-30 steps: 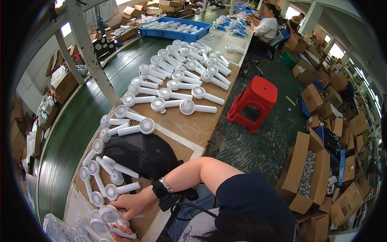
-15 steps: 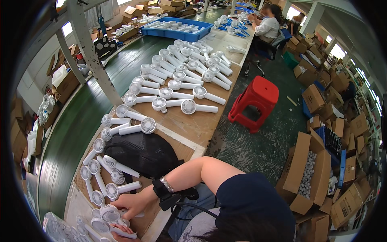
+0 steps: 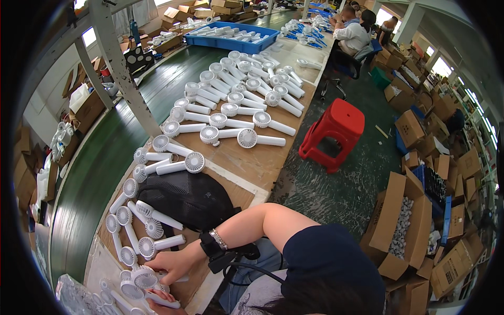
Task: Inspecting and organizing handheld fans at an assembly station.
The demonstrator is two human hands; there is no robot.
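Note:
At the lower left, my right hand [image 3: 172, 264] reaches over the table with curled fingers against the head of a white handheld fan [image 3: 144, 278]. Just below it my left hand [image 3: 164, 304] is closed round a white fan handle [image 3: 164, 298]; most of that hand is cut off or hidden. The fan heads overlap here, so where one fan ends and another begins is hard to see. More white handheld fans [image 3: 124, 215] lie loose right beside my hands. A clear plastic bag [image 3: 71, 294] sits at the lower left edge, next to several fans.
A black mesh bag [image 3: 184, 199] lies beyond my right forearm. Rows of fans [image 3: 231, 108] cover the table [image 3: 239, 164] up to a blue tray [image 3: 231, 44]. A green conveyor belt [image 3: 100, 173] runs along the left. A red stool [image 3: 336, 131] and open cartons [image 3: 378, 220] stand right; people sit far off.
My hands hold nearly the same place, with only a slight shift at the fans. Far off, the seated people have changed posture, and more of them show.

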